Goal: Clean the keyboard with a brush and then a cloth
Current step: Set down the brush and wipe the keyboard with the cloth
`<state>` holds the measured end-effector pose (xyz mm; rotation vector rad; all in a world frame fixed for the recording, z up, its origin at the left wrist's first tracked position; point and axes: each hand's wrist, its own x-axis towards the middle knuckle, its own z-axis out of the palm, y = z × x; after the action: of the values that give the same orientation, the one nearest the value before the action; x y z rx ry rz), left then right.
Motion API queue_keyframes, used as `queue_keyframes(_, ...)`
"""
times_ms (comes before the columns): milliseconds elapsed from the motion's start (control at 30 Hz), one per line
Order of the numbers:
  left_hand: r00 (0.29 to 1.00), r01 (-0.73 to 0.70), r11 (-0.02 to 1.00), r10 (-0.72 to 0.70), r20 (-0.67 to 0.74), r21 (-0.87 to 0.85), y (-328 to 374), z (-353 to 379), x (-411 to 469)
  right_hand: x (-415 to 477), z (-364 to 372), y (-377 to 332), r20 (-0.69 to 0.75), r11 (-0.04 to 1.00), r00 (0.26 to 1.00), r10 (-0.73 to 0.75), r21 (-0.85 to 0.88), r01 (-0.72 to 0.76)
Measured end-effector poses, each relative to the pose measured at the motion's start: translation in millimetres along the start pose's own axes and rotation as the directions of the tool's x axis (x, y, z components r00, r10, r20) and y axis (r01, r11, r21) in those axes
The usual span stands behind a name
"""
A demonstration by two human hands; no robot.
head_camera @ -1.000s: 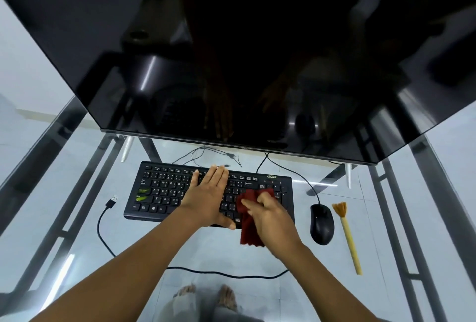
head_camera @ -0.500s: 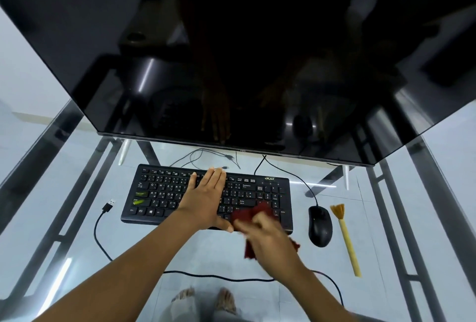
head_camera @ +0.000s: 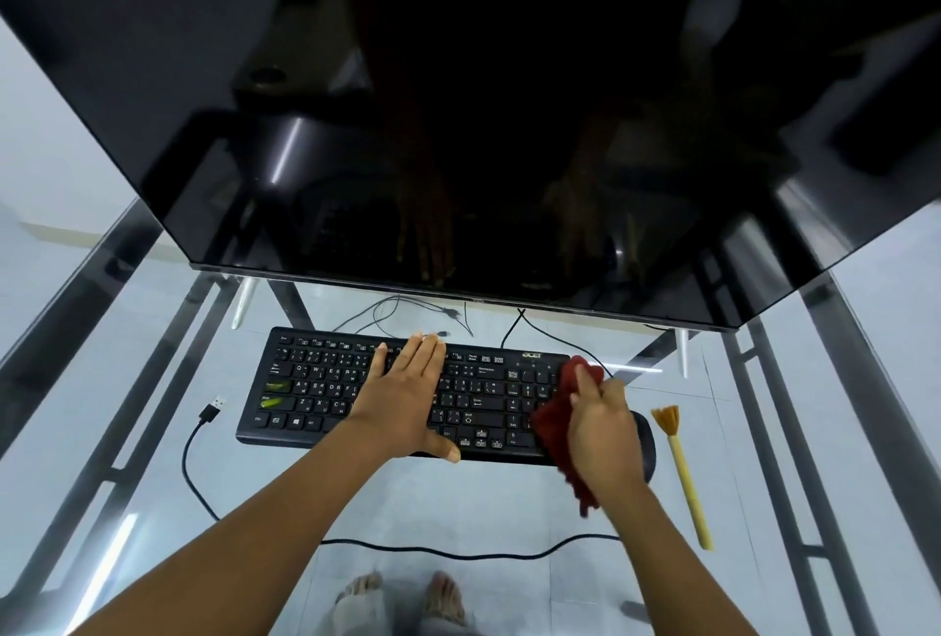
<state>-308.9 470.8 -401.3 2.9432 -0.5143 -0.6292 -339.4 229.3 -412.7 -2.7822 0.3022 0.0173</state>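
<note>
A black keyboard point(head_camera: 326, 386) lies on the glass desk under the monitor. My left hand point(head_camera: 407, 396) rests flat on its middle keys, fingers straight and together. My right hand point(head_camera: 601, 424) grips a dark red cloth point(head_camera: 557, 424) against the keyboard's right end; part of the cloth hangs down below the front edge. A yellow-handled brush point(head_camera: 685, 475) with tan bristles lies on the glass to the right, free of both hands.
A large dark monitor point(head_camera: 458, 101) overhangs the back of the desk. A black mouse point(head_camera: 644, 447) sits mostly hidden behind my right hand. A loose USB cable point(head_camera: 203, 426) lies left of the keyboard and runs along the front. The glass desk point(head_camera: 458, 503) shows metal frame bars at both sides.
My right hand has carried the red cloth from the keyboard's centre-right front edge out to its right end. The left hand has stayed flat on the keys.
</note>
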Motion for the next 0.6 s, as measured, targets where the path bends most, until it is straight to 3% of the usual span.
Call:
queue_keyframes(33, 1.0, -0.002, 1.0, 0.002, 0.001, -0.001, -0.4, -0.4, -0.1, 9.5, -0.9, 2.8, -0.009, 0.995, 0.995, 0.1, -0.011, -0.1)
queue_keyframes(67, 1.0, -0.004, 1.0, 0.004, 0.004, -0.002, -0.6, -0.6, 0.3, 18.6, 2.7, 3.4, -0.012, 0.996, 0.996, 0.088, -0.016, -0.088)
queue_keyframes(133, 1.0, -0.005, 1.0, 0.005, 0.002, -0.003, -0.7, -1.0, 0.9, 24.9, 1.4, -8.0, 0.056, 0.999, 0.998, 0.02, 0.044, -0.023)
queue_keyframes(233, 1.0, -0.006, 1.0, 0.006, 0.005, 0.002, 0.1, -1.8, 0.9, 15.1, -3.1, -18.7, -0.044, 0.992, 0.994, -0.099, 0.08, 0.102)
queue_keyframes(367, 1.0, -0.01, 1.0, 0.01, 0.003, 0.011, -0.6, -0.1, 0.0, -9.4, -0.8, -23.6, 0.103, 0.967, 0.962, -0.255, 0.016, 0.254)
queue_keyframes(433, 1.0, -0.014, 1.0, 0.014, 0.004, 0.01, -1.9, 0.1, 0.4, 1.6, -1.7, -19.9, 0.155, 0.982, 0.97, -0.189, 0.009, 0.19)
queue_keyframes(500, 1.0, -0.016, 1.0, 0.016, 0.006, 0.018, -1.6, 0.1, 0.7, 20.2, -4.0, -21.1, 0.094, 0.992, 0.991, -0.1, -0.066, 0.107)
queue_keyframes(600, 1.0, -0.014, 1.0, 0.014, 0.006, 0.024, -1.1, -0.6, 0.1, 10.3, -3.6, -47.6, 0.124, 0.995, 0.99, -0.074, 0.08, 0.065)
